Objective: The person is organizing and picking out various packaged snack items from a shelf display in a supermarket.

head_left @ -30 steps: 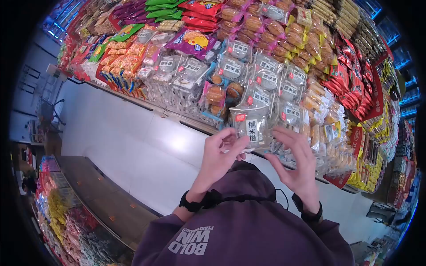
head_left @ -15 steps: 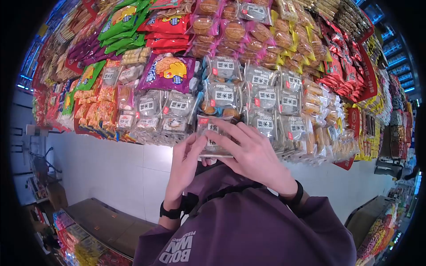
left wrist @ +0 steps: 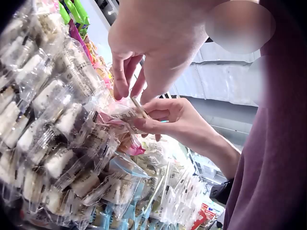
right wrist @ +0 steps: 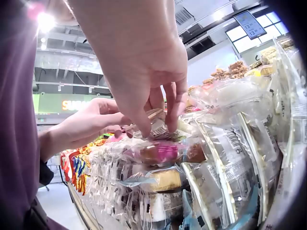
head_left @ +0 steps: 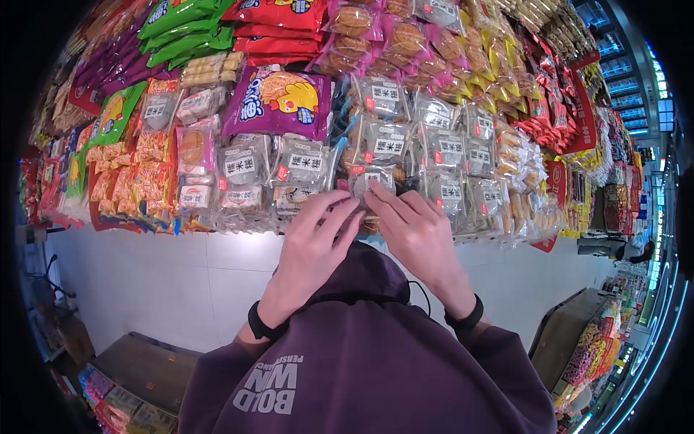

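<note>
A clear plastic snack packet (head_left: 370, 178) with a white label lies at the front of a stack of similar packets in the head view, partly hidden by fingers. My left hand (head_left: 318, 235) pinches its near left side. Across from it, my right hand (head_left: 418, 235) holds the near right side, fingertips over the label. In the left wrist view, the right hand (left wrist: 175, 117) grips the packet's edge between thumb and fingers, below the left hand (left wrist: 158, 48). Down onto the packet reach the right hand's fingers (right wrist: 178, 103) in the right wrist view, with the left hand (right wrist: 93, 120) beside it.
Similar grey packets (head_left: 244, 163) fill rows to both sides. A purple snack bag (head_left: 278, 101) lies farther back, with green bags (head_left: 184, 32) and red bags (head_left: 278, 32) beyond. Past the display's front edge is pale floor (head_left: 238, 289); a dark bench (head_left: 148, 365) stands behind on the left.
The packet, held up before the display earlier, now sits lower against the stack. My right hand has gone from apart beside it to holding it. The head view has shifted.
</note>
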Action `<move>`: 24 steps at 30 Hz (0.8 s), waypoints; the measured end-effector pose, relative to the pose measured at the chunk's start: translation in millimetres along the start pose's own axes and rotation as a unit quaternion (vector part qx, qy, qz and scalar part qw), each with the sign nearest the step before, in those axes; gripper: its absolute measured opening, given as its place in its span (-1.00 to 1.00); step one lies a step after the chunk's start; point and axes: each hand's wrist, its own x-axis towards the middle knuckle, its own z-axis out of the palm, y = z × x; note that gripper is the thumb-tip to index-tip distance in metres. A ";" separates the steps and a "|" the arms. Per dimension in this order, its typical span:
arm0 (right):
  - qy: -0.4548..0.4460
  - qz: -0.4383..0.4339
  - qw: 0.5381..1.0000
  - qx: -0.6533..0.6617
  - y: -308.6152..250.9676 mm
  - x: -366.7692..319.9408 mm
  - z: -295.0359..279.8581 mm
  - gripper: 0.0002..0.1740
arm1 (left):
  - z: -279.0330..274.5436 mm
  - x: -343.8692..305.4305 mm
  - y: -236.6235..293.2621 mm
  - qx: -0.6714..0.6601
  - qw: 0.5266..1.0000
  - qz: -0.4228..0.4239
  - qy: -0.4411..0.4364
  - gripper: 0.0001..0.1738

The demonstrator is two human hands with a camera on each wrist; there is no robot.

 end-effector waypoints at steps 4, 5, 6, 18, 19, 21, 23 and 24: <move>0.004 0.009 1.000 -0.023 -1.7 -3.5 -3.4 -0.59 | -4.3 4.3 -5.3 0.014 0.994 0.077 -0.081 -0.62; -0.001 0.014 1.000 -0.021 -2.0 -3.3 -3.1 -0.58 | -2.5 3.4 -8.5 0.020 0.992 0.083 -0.091 -0.61; -0.005 0.020 1.000 -0.019 -2.0 -2.9 -2.7 -0.57 | 0.1 3.4 -12.8 0.026 0.990 0.090 -0.101 -0.60; -0.098 0.007 0.995 0.001 22.5 18.3 -69.1 -0.56 | 3.4 13.1 -3.1 0.074 0.984 0.115 -0.117 -0.53; -0.097 -0.003 0.995 -0.017 32.1 28.3 -74.0 -0.55 | 4.7 13.8 -2.9 0.076 0.983 0.120 -0.117 -0.54; -0.139 -0.029 0.990 0.005 50.5 61.1 -75.6 -0.56 | 8.4 14.5 -3.6 0.098 0.976 0.152 -0.124 -0.57; -0.147 -0.042 0.987 0.045 66.6 87.2 -63.4 -0.52 | 11.4 14.7 -3.6 0.102 0.971 0.172 -0.133 -0.59; -0.160 -0.040 0.986 0.030 75.8 97.2 -49.9 -0.50 | 11.7 14.1 -4.1 0.097 0.970 0.173 -0.138 -0.60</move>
